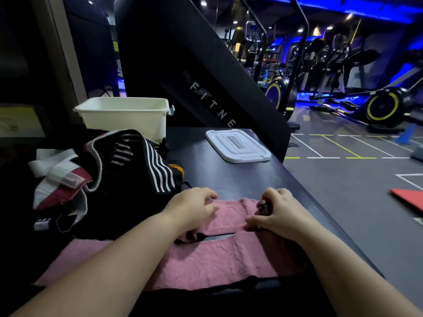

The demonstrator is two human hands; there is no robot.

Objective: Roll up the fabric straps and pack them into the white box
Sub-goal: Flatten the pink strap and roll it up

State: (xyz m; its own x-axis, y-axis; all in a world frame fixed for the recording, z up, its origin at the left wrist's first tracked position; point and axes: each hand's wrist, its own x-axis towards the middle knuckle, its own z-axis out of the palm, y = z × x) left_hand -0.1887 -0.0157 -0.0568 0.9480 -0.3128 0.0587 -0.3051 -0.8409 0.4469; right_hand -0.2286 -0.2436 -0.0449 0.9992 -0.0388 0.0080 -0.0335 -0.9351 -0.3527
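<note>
The right hand (pixel 278 211) has its fingers curled and pinches the far end of a pink strap (pixel 229 217), where a small dark part shows between the fingertips. The left hand (pixel 194 208) lies just beside it on the same strap, its fingers also bent, and it grips the cloth at the left side of the fold. The pink strap is laid flat on the near part of a dark table (pixel 229 175) and is doubled over, so one band lies behind the other. To the left of the hands there is a pile of straps (pixel 128 170), black with white stripes, some white and dark red. Behind this pile stands the white box (pixel 123 115), open at the top. Its lid (pixel 238 145) lies flat on the table to the right, apart from the box. A big black machine (pixel 183 65) rises behind the table.
</note>
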